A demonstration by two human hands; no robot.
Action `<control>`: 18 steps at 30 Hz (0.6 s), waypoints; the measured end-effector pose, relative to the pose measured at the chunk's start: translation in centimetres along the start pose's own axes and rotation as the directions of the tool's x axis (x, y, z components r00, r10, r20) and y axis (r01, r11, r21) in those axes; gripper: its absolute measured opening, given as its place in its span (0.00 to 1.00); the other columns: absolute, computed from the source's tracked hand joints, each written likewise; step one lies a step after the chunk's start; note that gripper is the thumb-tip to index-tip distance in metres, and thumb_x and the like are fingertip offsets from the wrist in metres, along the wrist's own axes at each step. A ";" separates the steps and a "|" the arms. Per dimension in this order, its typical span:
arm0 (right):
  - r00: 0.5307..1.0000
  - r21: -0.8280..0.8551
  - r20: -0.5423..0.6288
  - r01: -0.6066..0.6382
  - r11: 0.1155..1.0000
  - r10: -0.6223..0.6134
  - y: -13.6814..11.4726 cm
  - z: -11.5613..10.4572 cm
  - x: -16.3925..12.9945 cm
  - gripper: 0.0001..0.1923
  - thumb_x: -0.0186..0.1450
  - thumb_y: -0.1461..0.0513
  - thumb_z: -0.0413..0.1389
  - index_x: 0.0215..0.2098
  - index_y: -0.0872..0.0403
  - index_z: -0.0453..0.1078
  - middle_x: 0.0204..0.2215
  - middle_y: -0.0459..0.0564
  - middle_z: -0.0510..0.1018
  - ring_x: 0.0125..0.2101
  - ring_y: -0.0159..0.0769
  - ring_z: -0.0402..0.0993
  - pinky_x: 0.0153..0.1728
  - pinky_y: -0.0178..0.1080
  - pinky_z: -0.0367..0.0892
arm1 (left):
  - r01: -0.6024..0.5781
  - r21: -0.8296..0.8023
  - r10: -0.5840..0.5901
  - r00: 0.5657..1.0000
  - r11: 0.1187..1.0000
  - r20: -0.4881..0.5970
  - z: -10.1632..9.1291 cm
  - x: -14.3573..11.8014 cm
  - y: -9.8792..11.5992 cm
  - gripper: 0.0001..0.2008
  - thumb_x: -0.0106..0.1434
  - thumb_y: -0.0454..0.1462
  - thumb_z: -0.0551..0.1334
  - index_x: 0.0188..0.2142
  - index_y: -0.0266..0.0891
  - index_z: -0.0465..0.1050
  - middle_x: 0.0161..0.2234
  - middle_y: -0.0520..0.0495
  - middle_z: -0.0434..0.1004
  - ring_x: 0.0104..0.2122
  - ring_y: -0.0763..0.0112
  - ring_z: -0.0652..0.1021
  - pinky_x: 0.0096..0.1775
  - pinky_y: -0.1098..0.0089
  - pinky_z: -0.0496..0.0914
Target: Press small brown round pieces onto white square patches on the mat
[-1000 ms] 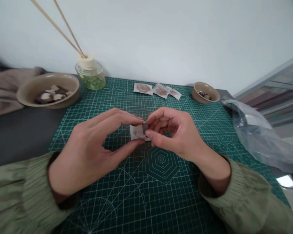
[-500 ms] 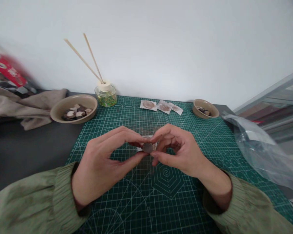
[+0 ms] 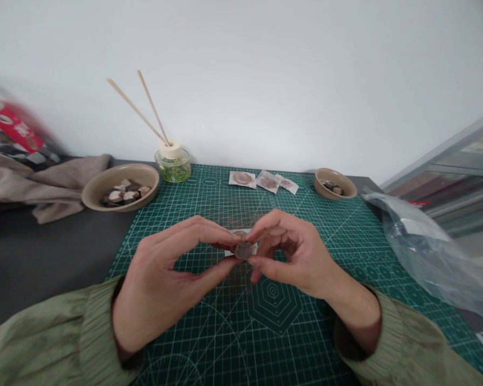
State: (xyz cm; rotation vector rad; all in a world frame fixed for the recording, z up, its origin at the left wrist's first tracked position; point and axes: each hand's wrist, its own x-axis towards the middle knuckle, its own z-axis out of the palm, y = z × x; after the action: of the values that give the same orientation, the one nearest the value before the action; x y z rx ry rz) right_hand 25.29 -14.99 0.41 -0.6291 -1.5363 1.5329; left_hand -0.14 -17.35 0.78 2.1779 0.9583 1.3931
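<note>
My left hand (image 3: pixel 167 276) and my right hand (image 3: pixel 293 254) meet over the middle of a green cutting mat (image 3: pixel 241 332). Between their fingertips they pinch a small round brownish-grey disc (image 3: pixel 243 250). A small white packet (image 3: pixel 234 241) shows just behind the disc, partly hidden by my fingers; I cannot tell which hand holds it. Both wrists are in green ribbed sleeves.
Three small white packets (image 3: pixel 265 181) lie at the mat's far edge. A large tan bowl (image 3: pixel 121 187) with dark and pale pieces stands far left, a small tan bowl (image 3: pixel 334 183) far right. A reed diffuser jar (image 3: pixel 173 163), a beige cloth (image 3: pixel 44 182) and a clear plastic bag (image 3: pixel 430 246) surround the mat.
The disc has come out from the white packet and now faces me between both hands' fingertips. The view has tilted up, so the bowls and diffuser appear lower.
</note>
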 end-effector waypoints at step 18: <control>0.999 -0.018 -0.008 -0.044 0.999 0.044 0.1 0.0 -0.1 0.25 0.62 0.64 0.87 0.51 0.50 0.84 0.39 0.46 0.94 0.27 0.38 0.93 0.25 0.31 0.81 | -0.001 -0.012 0.001 1.000 1.000 -0.011 -0.2 0.1 0.1 0.06 0.77 0.35 0.76 0.49 0.50 0.86 0.43 0.53 0.94 0.40 0.67 0.92 0.43 0.68 0.89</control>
State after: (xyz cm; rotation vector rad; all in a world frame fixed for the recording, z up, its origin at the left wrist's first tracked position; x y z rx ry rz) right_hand 25.31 -15.04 0.31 -0.6828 -1.5420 1.5491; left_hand -0.23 -17.36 1.02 2.1640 0.9501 1.4096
